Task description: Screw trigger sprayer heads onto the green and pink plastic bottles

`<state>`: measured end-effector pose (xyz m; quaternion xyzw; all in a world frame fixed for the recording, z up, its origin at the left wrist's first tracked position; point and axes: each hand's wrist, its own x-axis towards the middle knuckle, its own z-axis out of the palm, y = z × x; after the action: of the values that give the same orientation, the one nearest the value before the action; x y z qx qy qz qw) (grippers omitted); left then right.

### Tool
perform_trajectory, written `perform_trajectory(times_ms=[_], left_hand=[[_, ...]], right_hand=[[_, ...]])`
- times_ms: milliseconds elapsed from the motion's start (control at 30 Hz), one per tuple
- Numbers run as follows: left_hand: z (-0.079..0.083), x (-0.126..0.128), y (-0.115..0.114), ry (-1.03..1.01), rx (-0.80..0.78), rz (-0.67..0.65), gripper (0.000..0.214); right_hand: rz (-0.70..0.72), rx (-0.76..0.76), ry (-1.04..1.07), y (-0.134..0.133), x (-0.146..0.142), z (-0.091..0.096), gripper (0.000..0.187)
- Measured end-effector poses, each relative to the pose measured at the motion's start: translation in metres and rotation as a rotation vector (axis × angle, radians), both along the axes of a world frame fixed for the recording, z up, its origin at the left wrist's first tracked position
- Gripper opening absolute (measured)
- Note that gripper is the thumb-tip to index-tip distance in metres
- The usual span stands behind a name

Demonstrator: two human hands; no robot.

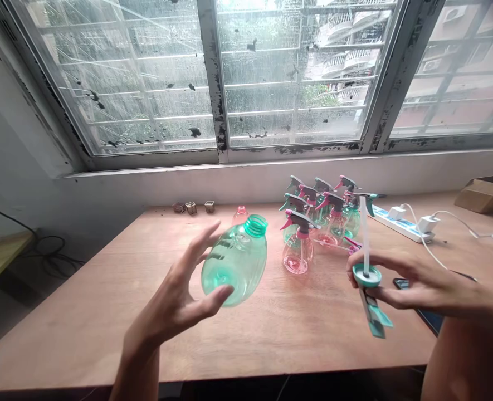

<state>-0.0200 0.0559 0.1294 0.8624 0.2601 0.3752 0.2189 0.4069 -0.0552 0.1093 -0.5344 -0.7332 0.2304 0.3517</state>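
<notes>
A clear green plastic bottle (244,262) leans to the right above the table, its threaded neck bare. My left hand (179,303) is closed around it, thumb in front and the other fingers partly hidden behind. My right hand (417,281) grips a green-and-grey spray trigger head (367,275) by its collar. This head is upside down, with its lever pointing down and its pale dip tube standing up. Between and behind the hands stands a group of pink and green spray bottles (298,259) with trigger heads on.
A pink bottle neck (241,211) shows behind the green bottle. Small cube-like items (191,208) sit near the wall. At the right are a white power strip (400,224) with plugs and cables, a cardboard box (484,194) and a phone (430,320) partly under my right arm.
</notes>
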Motion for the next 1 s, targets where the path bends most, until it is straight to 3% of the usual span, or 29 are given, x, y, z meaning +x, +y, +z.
perform_trajectory(times_ms=[133,300,467,667,1000], left_hand=[[-0.001,-0.009,-0.001,-0.061,0.036,-0.011,0.07],[0.006,-0.018,0.001,-0.034,0.122,-0.009,0.068],[0.016,-0.02,-0.003,0.029,0.191,-0.084,0.068],[0.018,-0.016,-0.005,0.087,0.228,-0.151,0.072],[0.021,-0.015,-0.01,0.175,0.18,-0.164,0.072]], right_hand=[[0.084,0.124,0.056,-0.005,-0.013,0.012,0.03],[0.2,0.14,0.108,-0.01,0.0,0.005,0.04],[0.262,0.21,-0.115,-0.015,0.012,0.002,0.047],[0.364,0.105,-0.108,-0.009,-0.007,0.016,0.043],[0.353,0.235,-0.051,-0.011,-0.019,0.006,0.047]])
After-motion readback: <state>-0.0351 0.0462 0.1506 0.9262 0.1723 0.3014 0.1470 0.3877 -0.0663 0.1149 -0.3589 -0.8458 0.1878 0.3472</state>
